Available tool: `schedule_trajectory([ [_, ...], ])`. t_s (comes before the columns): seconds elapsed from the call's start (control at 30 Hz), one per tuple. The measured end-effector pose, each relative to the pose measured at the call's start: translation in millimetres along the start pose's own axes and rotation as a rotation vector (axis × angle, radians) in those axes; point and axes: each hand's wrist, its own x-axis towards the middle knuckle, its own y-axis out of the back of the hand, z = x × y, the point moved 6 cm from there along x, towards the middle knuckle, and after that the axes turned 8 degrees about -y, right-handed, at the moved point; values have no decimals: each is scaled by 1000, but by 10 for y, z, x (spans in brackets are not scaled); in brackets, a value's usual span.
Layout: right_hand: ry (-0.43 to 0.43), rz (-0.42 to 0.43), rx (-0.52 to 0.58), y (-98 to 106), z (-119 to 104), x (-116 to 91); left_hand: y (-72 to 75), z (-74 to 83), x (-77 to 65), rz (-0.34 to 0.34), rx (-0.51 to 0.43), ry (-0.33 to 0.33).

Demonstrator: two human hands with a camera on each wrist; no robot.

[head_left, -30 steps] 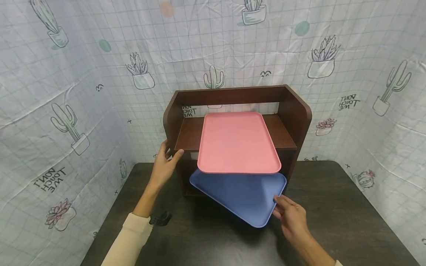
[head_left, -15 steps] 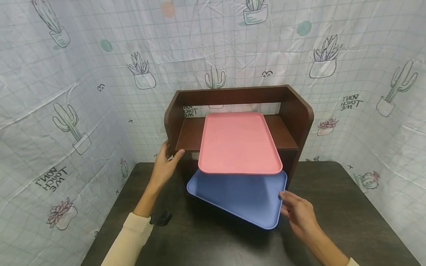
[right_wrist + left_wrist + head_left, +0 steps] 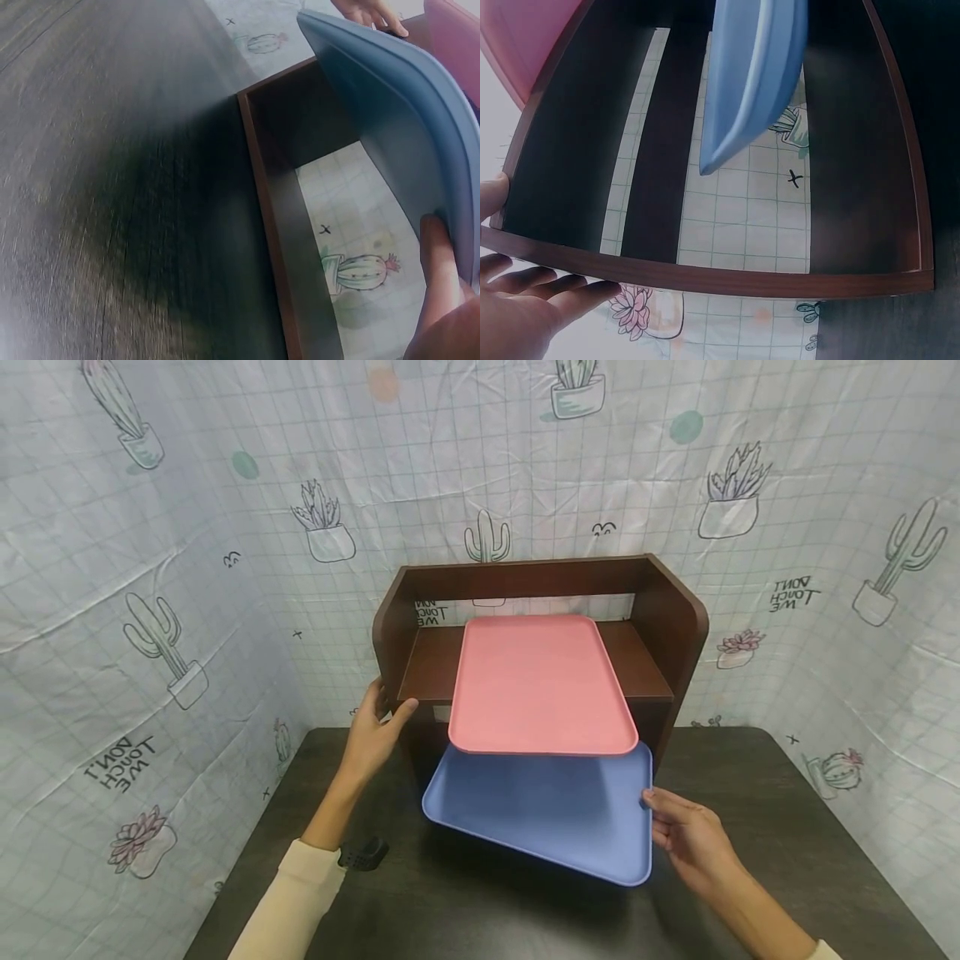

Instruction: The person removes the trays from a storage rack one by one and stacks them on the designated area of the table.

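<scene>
A dark brown two-tier wooden shelf (image 3: 517,568) stands on the table. My left hand (image 3: 372,731) holds its left side panel, thumb at the front edge and fingers along the outside. My right hand (image 3: 693,839) pinches the right rim of a blue tray (image 3: 543,814), its thumb (image 3: 439,259) on the underside in the right wrist view. The blue tray sits askew at the lower opening, its right front corner nearest me, above the bottom board. A pink tray (image 3: 540,689) lies on the upper board, jutting forward and hiding the blue tray's back part.
The dark wooden table (image 3: 750,827) extends on both sides of the shelf. Behind and beside it hangs a white cloth (image 3: 225,677) with a grid and cactus prints. A black strap (image 3: 363,853) shows beside my left wrist.
My right hand has moved right and slightly toward me with the blue tray, which has turned so its front edge slants less. My left hand and the pink tray hold their places.
</scene>
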Motion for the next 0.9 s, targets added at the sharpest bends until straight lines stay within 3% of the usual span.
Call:
schedule_trajectory([
  [0.53,-17,-166,4,103,-52,-60,-7,13,18,-10,3,24],
  [0.9,-64,-290,7,138,64,-89,-5,9,19,-16,3,15],
])
